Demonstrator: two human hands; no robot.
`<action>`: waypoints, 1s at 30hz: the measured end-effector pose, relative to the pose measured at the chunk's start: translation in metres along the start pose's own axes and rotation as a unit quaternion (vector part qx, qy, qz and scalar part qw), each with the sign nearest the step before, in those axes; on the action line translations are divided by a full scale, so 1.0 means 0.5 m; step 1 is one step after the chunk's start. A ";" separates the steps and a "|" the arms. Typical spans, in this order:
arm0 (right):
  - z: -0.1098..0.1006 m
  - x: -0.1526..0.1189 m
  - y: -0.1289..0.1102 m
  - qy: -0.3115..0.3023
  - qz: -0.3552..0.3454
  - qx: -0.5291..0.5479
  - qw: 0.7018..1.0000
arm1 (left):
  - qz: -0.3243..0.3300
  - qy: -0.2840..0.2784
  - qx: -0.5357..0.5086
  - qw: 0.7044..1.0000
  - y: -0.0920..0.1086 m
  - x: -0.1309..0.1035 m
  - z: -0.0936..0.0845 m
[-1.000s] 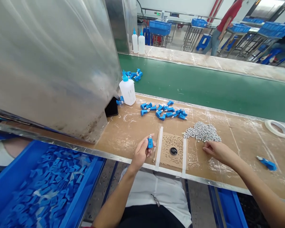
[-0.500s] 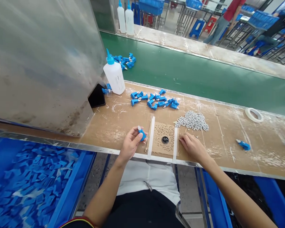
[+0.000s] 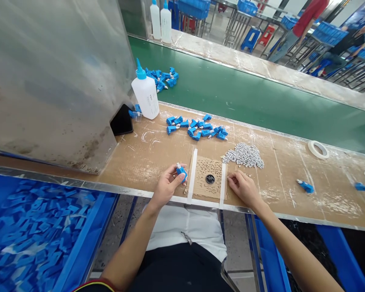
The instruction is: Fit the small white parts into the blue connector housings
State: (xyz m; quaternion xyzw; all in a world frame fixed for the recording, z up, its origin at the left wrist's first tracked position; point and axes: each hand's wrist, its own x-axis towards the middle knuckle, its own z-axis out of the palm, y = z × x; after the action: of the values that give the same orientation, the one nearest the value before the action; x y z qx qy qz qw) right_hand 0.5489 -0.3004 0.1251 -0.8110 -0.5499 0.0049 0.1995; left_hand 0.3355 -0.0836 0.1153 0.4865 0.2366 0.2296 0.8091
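Note:
A blue plastic part with a pale tip (image 3: 181, 173) is held upright between the fingers and thumb of my left hand (image 3: 165, 187), left of a taped cardboard square (image 3: 202, 189). On that square sits a small round black dish (image 3: 210, 179). My right hand (image 3: 244, 187) rests just right of the square, its fingertips pinched together; anything between them is too small to make out. Behind it lies a pile of small grey pieces (image 3: 245, 155). Several loose blue parts (image 3: 206, 126) are scattered farther back on the brown worktop (image 3: 146, 162).
A white squeeze bottle (image 3: 146, 95) stands back left beside a dark phone-like object (image 3: 122, 120) and metal box (image 3: 54, 81). A tape roll (image 3: 318, 149) lies right. Beyond runs a green belt (image 3: 246, 89). A blue bin (image 3: 91, 231) sits lower left. People are in the background.
The view has shifted slightly. More blue parts show on the green belt behind the bottle, and another blue part shows fully at the right. Both hands keep nearly the same pose.

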 end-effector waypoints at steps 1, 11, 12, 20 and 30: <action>0.003 0.001 -0.002 0.010 0.001 -0.002 1.000 | 0.001 -0.002 0.003 1.000 0.000 0.000 0.000; -0.005 0.009 -0.005 0.001 -0.050 -0.027 0.998 | 0.002 -0.002 0.016 1.000 0.002 -0.001 0.000; -0.006 0.009 -0.004 -0.002 -0.050 -0.027 0.998 | 0.002 -0.002 0.017 1.000 0.002 -0.001 -0.001; -0.037 0.035 -0.023 -0.045 -0.041 0.006 0.998 | 0.001 -0.012 0.017 1.000 -0.001 0.000 -0.005; -0.012 0.089 -0.113 -0.145 -0.125 -0.122 0.974 | 0.023 -0.010 -0.006 1.000 -0.003 -0.001 -0.006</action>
State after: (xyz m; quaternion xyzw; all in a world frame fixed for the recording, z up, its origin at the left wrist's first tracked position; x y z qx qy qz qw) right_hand 0.5176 -0.2447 0.1585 -0.7448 -0.6664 0.0306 0.0166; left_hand 0.3336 -0.0827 0.1128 0.4893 0.2162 0.2445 0.8087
